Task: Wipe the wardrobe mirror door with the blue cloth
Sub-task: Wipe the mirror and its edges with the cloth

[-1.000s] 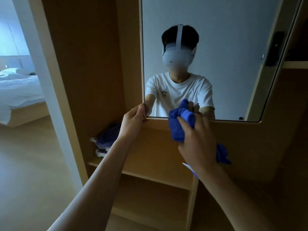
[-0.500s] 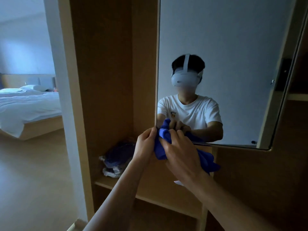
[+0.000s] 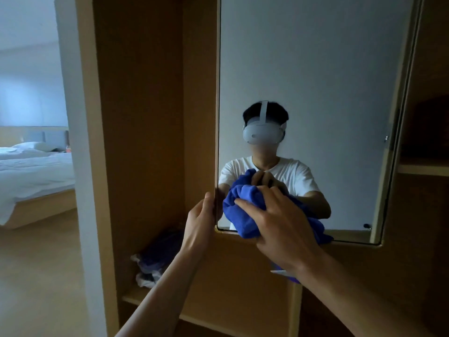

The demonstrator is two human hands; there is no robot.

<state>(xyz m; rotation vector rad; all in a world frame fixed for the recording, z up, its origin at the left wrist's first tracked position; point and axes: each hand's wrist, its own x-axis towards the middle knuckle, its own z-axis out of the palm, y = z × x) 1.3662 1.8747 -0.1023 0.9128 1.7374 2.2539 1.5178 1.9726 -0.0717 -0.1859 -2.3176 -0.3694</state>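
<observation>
The wardrobe mirror door (image 3: 315,69) hangs open in front of me, its glass reflecting a person in a white shirt. My left hand (image 3: 201,222) grips the door's left edge near the bottom corner, fingers wrapped round behind it. My right hand (image 3: 279,222) holds the bunched blue cloth (image 3: 240,207) and presses it against the lower left part of the glass. Part of the cloth hangs below my right palm, over the mirror's bottom edge.
Behind the door is the open wooden wardrobe with a shelf (image 3: 136,300) carrying a bundle of dark fabric in a plastic bag (image 3: 155,261). A bed with white sheets (image 3: 31,173) stands in the room at left. More shelves (image 3: 422,166) show at right.
My right hand has carried the cloth up from the bottom edge onto the glass. My left hand slid up the door's left edge. My view tilted upward, showing more mirror.
</observation>
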